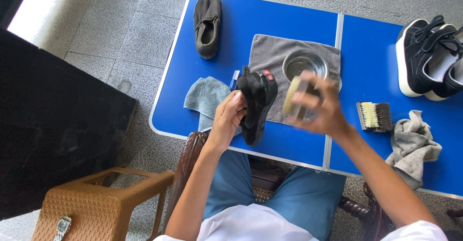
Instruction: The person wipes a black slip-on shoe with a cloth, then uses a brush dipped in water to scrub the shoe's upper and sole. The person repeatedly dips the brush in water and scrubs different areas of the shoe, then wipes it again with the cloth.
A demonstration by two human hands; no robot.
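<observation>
The left hand [226,118] grips a black slip-on fabric shoe [256,105], held tilted above the near edge of the blue folding counter [299,144]. The right hand [318,103], motion-blurred, is closed around a pale-bristled scrubbing brush [291,96] beside the shoe. Scrubbing looks under way on this shoe; its dark grey mate [208,24] lies untouched near the far left corner, and a pair of black-and-white strap sneakers [427,57] waits at the far right edge. A round steel bowl [304,63] sits on a grey towel [270,53]; whether it holds water I cannot tell.
</observation>
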